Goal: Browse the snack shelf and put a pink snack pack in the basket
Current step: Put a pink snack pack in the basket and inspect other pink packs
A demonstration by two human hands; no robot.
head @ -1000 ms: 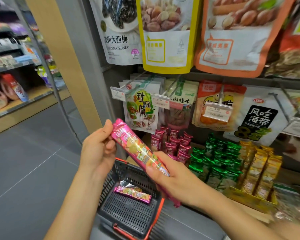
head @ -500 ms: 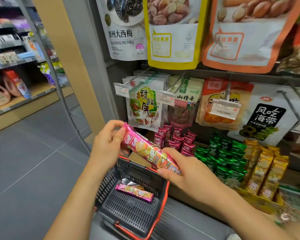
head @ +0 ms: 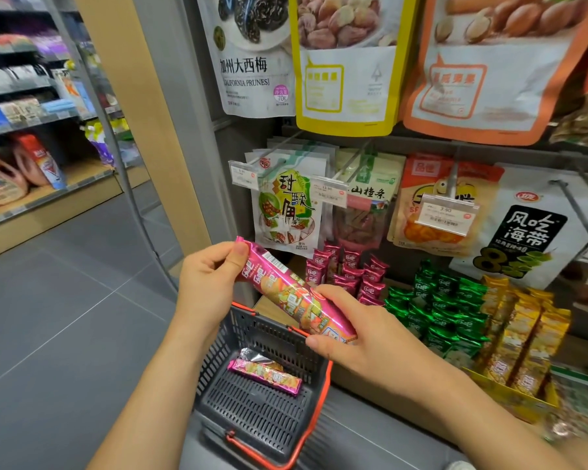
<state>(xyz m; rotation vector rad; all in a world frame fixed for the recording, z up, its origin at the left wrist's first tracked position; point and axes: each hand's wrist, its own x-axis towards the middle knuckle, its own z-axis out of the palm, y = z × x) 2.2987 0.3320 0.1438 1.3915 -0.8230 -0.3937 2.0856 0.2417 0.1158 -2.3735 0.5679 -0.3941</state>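
A long pink snack pack [head: 286,293] slants above the dark grey basket [head: 252,415] with its red-orange rim. My left hand [head: 207,283] pinches the pack's upper left end between thumb and fingers. My right hand [head: 357,337] grips its lower right end, fingers curled round it. A second pink snack pack [head: 265,373] lies flat inside the basket on the slatted bottom. More pink packs [head: 350,273] stand in a box on the shelf just behind.
Green packs [head: 438,307] and yellow packs [head: 520,334] fill shelf boxes to the right. Hanging snack bags [head: 286,208] on pegs with price tags sit above. A grey tiled aisle floor [head: 65,317] lies left, with another shelf [head: 21,164] beyond.
Both hands have lowered the pink pack toward the basket and turned it, so its barcode now shows. My left hand shifted from resting beside the pack's end to pinching it.
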